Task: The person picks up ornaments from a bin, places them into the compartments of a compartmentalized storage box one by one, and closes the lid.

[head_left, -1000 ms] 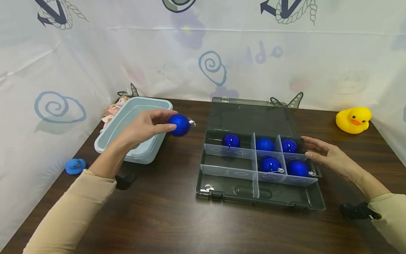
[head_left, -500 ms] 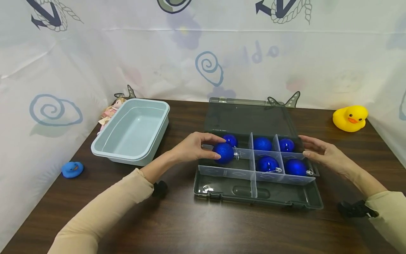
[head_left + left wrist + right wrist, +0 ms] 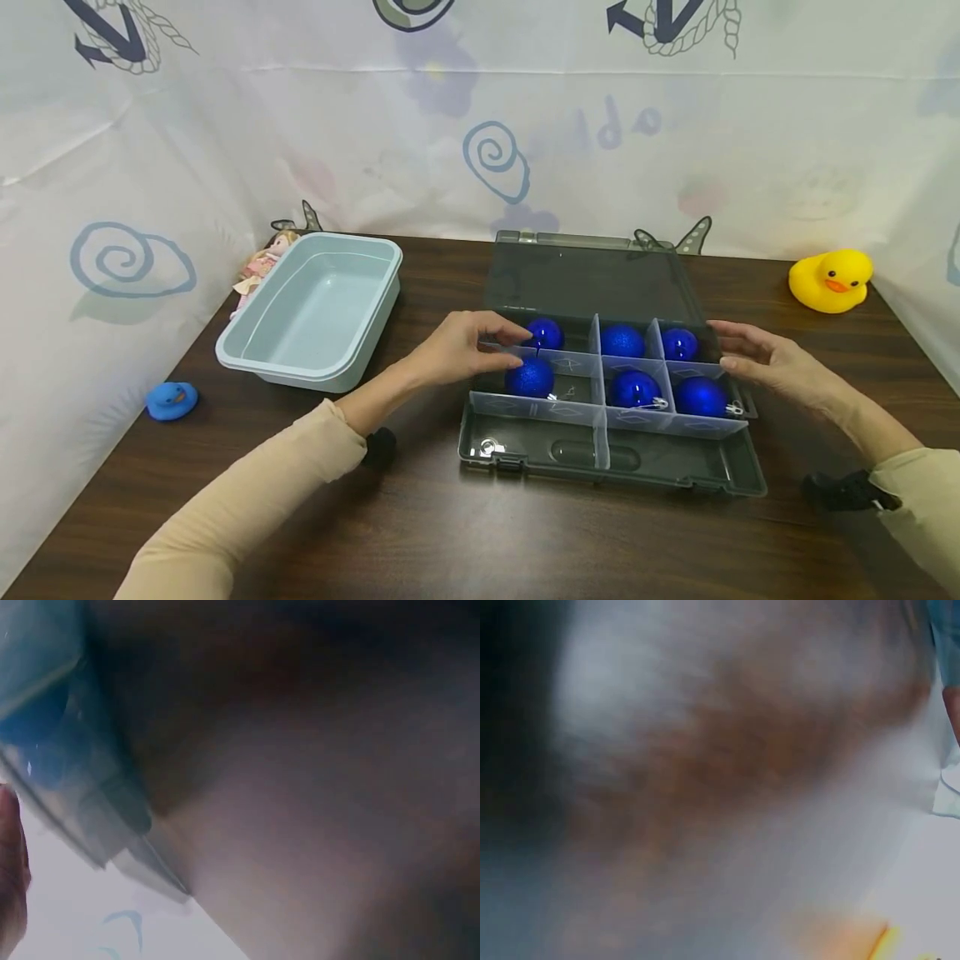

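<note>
Glittery blue Christmas bauble (image 3: 529, 378) lies in the left middle compartment of a grey divided organizer box (image 3: 555, 443). Just above and left of it is my left hand (image 3: 463, 350), thumb and fingers spread apart with nothing between them. Along the box's right edge rests my right hand (image 3: 772, 367), its fingers and thumb touching the rim. Other blue baubles sit in the back row, including a shiny bauble (image 3: 546, 333) at left, and in the middle row, such as the bauble (image 3: 701, 396). Both wrist views are mostly blurred.
A pale blue plastic tub (image 3: 315, 367) with nothing visible inside stands at left, with a doll (image 3: 258, 265) behind it. A blue toy duck (image 3: 171, 401) sits at the left edge, a yellow rubber duck (image 3: 831, 282) at back right. The box's lid (image 3: 585, 279) lies back.
My left hand has carried the glittery bauble right from over the tub to the box and let it go in the left middle compartment. My right hand has stayed at the box edge.
</note>
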Demonstrator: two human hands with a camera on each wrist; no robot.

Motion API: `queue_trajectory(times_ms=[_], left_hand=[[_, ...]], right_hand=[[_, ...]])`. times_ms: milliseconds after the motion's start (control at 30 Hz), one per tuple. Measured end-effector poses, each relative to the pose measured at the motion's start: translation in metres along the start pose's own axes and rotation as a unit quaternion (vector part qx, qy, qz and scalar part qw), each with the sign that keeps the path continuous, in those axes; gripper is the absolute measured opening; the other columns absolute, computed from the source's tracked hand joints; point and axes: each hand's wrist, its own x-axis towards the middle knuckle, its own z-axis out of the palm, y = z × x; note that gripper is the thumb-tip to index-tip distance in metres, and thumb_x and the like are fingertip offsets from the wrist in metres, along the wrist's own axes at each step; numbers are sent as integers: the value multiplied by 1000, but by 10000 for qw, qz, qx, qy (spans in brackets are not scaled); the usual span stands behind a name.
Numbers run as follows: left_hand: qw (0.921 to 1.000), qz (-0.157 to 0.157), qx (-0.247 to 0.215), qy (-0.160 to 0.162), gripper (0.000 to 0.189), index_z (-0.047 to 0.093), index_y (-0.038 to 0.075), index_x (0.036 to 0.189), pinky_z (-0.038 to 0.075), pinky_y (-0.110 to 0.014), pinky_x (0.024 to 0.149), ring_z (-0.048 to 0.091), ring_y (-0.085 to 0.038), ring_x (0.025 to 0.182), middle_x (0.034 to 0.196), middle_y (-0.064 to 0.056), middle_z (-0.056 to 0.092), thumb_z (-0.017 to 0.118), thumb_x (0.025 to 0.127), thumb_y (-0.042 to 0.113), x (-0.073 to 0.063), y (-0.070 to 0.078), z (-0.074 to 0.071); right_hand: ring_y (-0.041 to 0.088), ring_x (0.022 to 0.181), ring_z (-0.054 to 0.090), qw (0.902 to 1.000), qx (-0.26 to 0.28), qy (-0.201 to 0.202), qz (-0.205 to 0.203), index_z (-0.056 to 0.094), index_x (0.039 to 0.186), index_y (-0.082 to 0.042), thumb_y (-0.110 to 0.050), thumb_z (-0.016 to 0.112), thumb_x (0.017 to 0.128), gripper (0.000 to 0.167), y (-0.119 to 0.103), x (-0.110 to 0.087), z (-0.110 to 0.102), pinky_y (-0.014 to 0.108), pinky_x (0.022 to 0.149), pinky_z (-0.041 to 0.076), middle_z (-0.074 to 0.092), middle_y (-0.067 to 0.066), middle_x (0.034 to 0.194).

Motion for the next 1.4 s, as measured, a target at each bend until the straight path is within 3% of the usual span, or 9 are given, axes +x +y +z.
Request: queue_trajectory(times_ms=[133,267,400,600,833,1000,1100,1267,1400], left_hand=[[9867,-1029,-982,792,33,61,1,121,53,-36,87,61,-28,105,116,-12,64,64,90,15,17,-7,-19],[9482,-1839,-2142,1458,38,54,-1,128,48,-37,94,54,-31,119,128,-16,56,59,93,12,41,-24,-35],[9208,-2457,-2593,1568,45,45,2,137,45,-36,99,48,-29,127,138,-16,48,55,96,16,63,-40,-46],[8983,-3149,-2739,1373,52,35,5,144,42,-34,102,45,-29,130,146,-15,39,51,98,22,87,-56,-54],[8824,-3432,-2991,1186,50,31,4,145,41,-35,103,44,-29,130,147,-17,38,46,100,20,100,-64,-54],[8689,-3592,-3157,1277,46,37,3,142,41,-34,103,50,-25,124,142,-15,44,47,100,19,105,-68,-51],[8648,-3640,-3149,1428,43,43,4,139,43,-32,101,58,-19,106,134,-13,52,48,99,17,107,-69,-51],[8634,-3328,-3284,1896,40,50,5,134,46,-30,97,59,-10,78,107,-7,62,54,95,11,112,-65,-55],[8746,-2793,-3426,1992,43,49,3,136,43,-32,101,60,-15,99,126,-10,59,56,94,6,114,-58,-59]], right_hand=[[-13,102,52,9987,486,-77,122,29,144,-5,-22,44,101,49,-2,8,-9,13,83,48,43,3,134],[-9,98,58,9955,873,37,357,27,141,4,-28,43,101,54,-3,23,-20,13,82,49,55,-22,112],[-6,94,62,9905,1231,108,598,19,142,9,-32,46,99,65,-8,43,-32,12,80,49,62,-23,100],[-6,95,61,9841,1552,12,867,8,147,7,-37,48,96,78,-12,76,-44,14,84,49,61,-20,101],[-10,95,56,9867,1366,-243,851,8,146,9,-35,41,99,73,-10,100,-48,15,87,48,52,-3,125],[-8,93,58,9794,1837,-275,792,6,145,11,-28,42,100,71,-6,104,-48,13,82,49,57,-22,100],[-6,92,60,9732,2181,-198,706,6,145,11,-23,46,99,70,-6,104,-49,13,80,50,62,-21,97],[1,92,64,9586,2783,349,498,20,147,4,-18,54,95,66,-14,101,-53,17,79,52,67,-14,99],[0,90,63,9629,2535,805,447,30,146,-4,-23,58,93,63,-21,97,-56,16,79,51,66,-18,97]])
